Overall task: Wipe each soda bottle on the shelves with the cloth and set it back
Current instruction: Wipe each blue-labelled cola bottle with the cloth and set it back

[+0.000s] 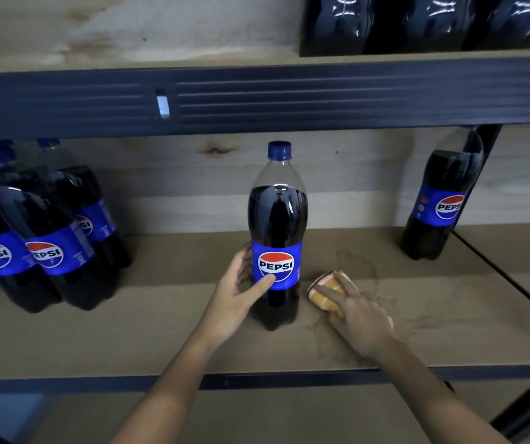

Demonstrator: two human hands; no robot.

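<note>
Bottles (pixel 42 245) crowd the shelf's (pixel 161 331) left; my left hand (pixel 238 293) grips the middle soda bottle (pixel 278 238) upright, my right hand (pixel 358 318) clutches the cloth (pixel 322 291) on, I think, a damp patch. I'd steady it, then wipe top down.
</note>
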